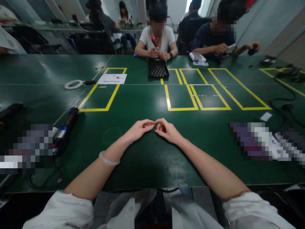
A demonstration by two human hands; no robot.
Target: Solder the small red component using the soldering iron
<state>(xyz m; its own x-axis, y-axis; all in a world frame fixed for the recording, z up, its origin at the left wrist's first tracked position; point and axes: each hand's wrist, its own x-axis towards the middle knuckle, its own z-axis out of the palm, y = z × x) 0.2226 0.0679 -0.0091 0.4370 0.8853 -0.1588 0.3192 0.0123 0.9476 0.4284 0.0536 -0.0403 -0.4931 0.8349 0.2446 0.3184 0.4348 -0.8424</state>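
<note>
Just above the green table, my left hand (141,129) pinches a tiny orange and silvery piece (153,124) between thumb and fingertips. The piece is too small to name. My right hand (168,131) is close on its right, index fingertip at or almost at the piece; whether they touch I cannot tell. The fingers of this right hand are curled, and I cannot make out anything inside them. A pale bangle (109,159) circles my left wrist.
A black tray of small metal parts (158,69) lies across the green table (143,98), before a person holding a red-handled tool (153,40). Yellow tape (183,109) marks rectangles. An electric screwdriver (65,130) lies left, with a cable. White paper (112,79) and a white ring (73,84) sit farther back.
</note>
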